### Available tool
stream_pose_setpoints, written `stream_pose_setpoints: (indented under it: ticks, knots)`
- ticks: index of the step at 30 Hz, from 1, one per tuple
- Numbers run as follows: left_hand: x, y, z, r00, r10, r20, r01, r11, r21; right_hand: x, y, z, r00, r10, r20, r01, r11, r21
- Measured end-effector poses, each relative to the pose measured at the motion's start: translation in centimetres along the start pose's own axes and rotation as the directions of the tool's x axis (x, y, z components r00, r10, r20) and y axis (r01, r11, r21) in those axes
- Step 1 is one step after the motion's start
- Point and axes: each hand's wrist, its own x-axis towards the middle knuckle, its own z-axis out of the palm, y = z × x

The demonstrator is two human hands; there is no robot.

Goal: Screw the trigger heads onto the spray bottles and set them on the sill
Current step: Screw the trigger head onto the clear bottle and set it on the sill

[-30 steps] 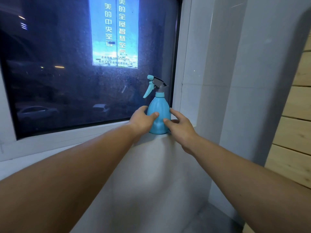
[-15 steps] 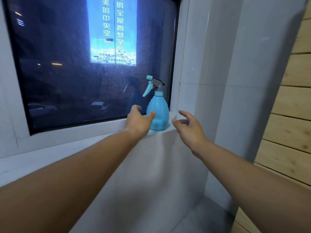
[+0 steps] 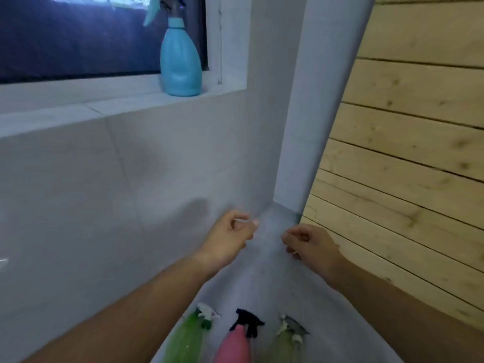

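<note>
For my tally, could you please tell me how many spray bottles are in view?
4: a blue bottle on the sill; bright green bottle, pink bottle and pale green bottle below on the floor. Others may lie outside view.

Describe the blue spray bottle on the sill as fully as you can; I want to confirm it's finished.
The blue spray bottle stands upright at the right end of the window sill, close to the window frame. Its body looks like smooth, opaque light-blue plastic, pear-shaped, narrowing to a collar. A grey trigger head with a pale turquoise lever sits on the neck, lever pointing left; its top is cut off by the picture's edge. Nothing touches it but the sill; both hands are well below it.
</note>
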Motion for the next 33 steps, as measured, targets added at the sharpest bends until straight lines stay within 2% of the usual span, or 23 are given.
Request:
stream_pose_setpoints:
  ticks: [4,9,13,15,19,22,27,33]
  knots:
    - [-0.8,-8.1,5.0,0.976,-0.206,0.076,0.203,0.978,0.046,-1.7,9.1,-0.4,0.979,0.202,0.037,-0.197,0.975,-0.100]
    - [-2.2,-16.4,10.4,0.889,-0.442,0.121,0.415,0.889,0.194,-2.9,18.1,0.1,0.912,0.408,0.052,-0.391,0.899,-0.197]
    - [-2.2,-19.7,12.8,0.841,-0.520,0.149,0.415,0.797,0.438,-2.8,23.6,1.4,0.837,0.546,0.046,-0.536,0.833,-0.136]
    - [-1.7,-21.2,13.7,0.841,-0.517,0.156,0.397,0.788,0.470,-2.5,25.7,2.4,0.807,0.590,0.029,-0.587,0.806,-0.082]
    - [-1.2,-23.7,15.3,0.815,-0.545,0.196,0.397,0.773,0.495,-0.7,29.0,4.6,0.801,0.597,-0.038,-0.598,0.799,-0.059]
    - [-1.3,-25.1,15.9,0.836,-0.514,0.193,0.347,0.767,0.540,0.4,30.4,5.4,0.808,0.583,-0.082,-0.588,0.807,-0.058]
    - [-1.5,-26.9,15.8,0.839,-0.512,0.181,0.333,0.748,0.574,1.5,31.0,6.2,0.841,0.530,-0.108,-0.538,0.801,-0.262]
    - [-2.2,-27.8,15.8,0.845,-0.513,0.152,0.347,0.741,0.575,1.4,31.5,6.9,0.826,0.553,-0.109,-0.559,0.779,-0.284]
